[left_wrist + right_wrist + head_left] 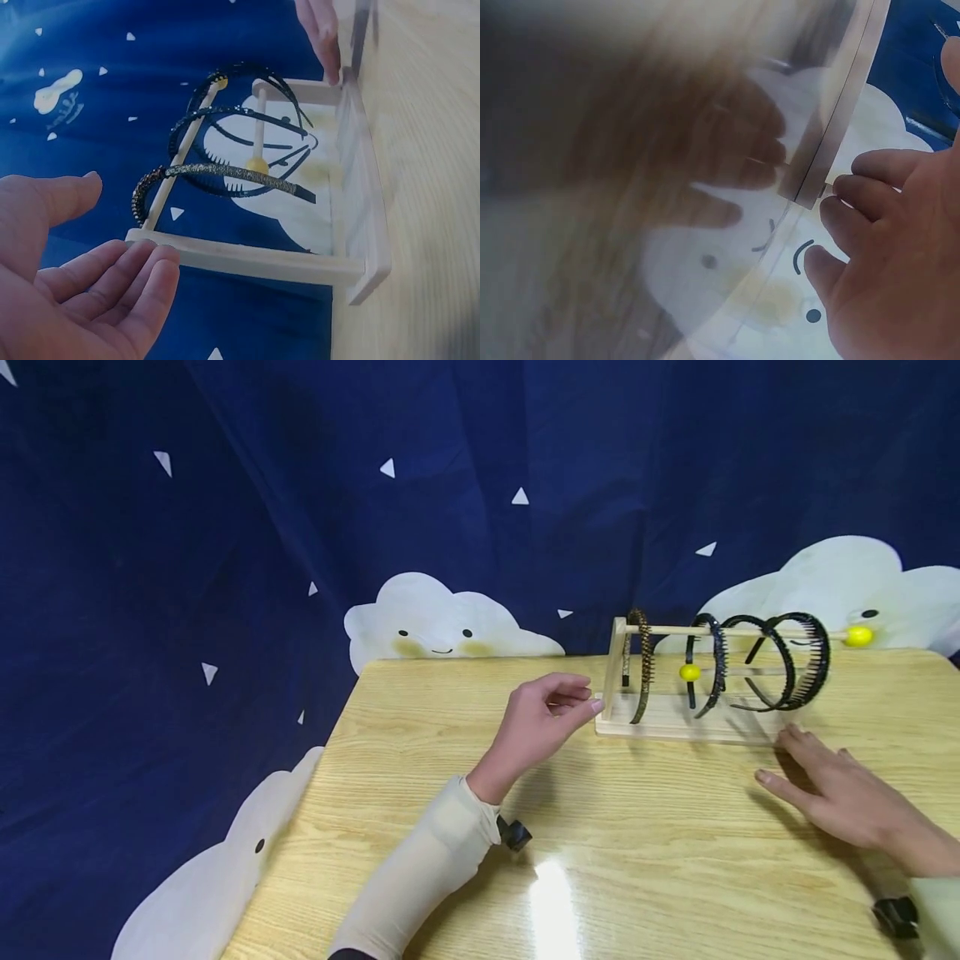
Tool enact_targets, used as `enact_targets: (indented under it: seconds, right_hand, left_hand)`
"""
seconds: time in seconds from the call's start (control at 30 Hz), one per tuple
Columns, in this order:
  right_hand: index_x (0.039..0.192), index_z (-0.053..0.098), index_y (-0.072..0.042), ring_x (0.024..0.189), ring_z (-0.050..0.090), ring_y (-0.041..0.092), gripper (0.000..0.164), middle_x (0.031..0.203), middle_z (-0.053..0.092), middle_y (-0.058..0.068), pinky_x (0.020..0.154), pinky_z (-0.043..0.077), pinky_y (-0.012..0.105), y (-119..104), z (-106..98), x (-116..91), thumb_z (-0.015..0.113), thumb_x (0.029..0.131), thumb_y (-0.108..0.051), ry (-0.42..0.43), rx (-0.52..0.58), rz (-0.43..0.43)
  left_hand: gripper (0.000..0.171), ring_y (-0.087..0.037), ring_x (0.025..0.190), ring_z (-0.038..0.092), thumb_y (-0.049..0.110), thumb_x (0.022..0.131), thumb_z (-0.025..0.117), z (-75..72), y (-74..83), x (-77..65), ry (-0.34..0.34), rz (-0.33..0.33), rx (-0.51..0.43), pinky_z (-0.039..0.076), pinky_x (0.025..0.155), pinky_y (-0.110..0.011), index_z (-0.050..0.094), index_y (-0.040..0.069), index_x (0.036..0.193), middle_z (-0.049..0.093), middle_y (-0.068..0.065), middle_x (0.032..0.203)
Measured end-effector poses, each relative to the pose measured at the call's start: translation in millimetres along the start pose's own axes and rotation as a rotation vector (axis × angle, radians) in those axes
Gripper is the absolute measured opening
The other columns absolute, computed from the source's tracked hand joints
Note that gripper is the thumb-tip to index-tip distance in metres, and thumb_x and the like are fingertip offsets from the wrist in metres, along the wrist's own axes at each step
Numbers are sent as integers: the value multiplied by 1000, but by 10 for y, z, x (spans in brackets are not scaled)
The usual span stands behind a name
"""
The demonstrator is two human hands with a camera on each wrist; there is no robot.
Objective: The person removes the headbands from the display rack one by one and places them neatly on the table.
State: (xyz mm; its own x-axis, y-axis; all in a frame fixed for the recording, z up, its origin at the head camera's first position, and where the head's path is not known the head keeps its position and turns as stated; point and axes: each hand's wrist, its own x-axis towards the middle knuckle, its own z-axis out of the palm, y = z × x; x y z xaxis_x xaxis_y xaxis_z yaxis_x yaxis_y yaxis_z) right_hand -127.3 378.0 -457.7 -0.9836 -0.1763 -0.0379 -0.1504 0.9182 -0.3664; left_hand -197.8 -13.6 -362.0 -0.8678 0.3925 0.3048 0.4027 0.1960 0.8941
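While headbands (646,667) are hanging on the rack (675,728), your relaxed left hand (534,720) is hovering beside one end; your right hand (851,795), fingers extended, is perhaps touching the other.

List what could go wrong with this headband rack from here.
The right hand is at one end of the wooden rack, so a push might slide it. The left hand is close to the other end and might bump it, setting the headbands on the upper rod swinging. The two black headbands nearest that rod's yellow ball overlap in the head view; lifting one could snag the other.
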Motion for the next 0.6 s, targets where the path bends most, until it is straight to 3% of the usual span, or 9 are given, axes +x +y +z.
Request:
enact_targets:
  seconds: [0.23, 0.47, 0.6]
  right_hand:
    - [152, 16, 16, 143, 6, 57, 87, 157, -2, 38, 103, 10, 78, -26, -27, 14, 46, 105, -51, -41, -14, 9]
    - [151, 16, 17, 142, 8, 59, 85, 157, -1, 38, 103, 11, 78, -30, -66, 6, 45, 106, -48, -57, 12, 1]
    - [152, 17, 16, 142, 8, 59, 84, 157, -2, 38, 104, 12, 78, -14, -82, 14, 44, 106, -49, -68, 26, 2]
  left_hand:
    - [41, -6, 91, 67, 24, 92, 77, 109, 49, 143, -27, -40, -48, 56, 81, -24, 69, 3, 126, 73, -4, 109]
    - [45, -4, 91, 67, 27, 89, 80, 208, 127, 231, -40, -74, -54, 55, 79, -23, 69, 6, 128, 71, 9, 105]
    - [45, -5, 90, 66, 26, 90, 79, 248, 138, 257, -37, -74, -60, 55, 79, -22, 69, 6, 129, 71, 9, 104]
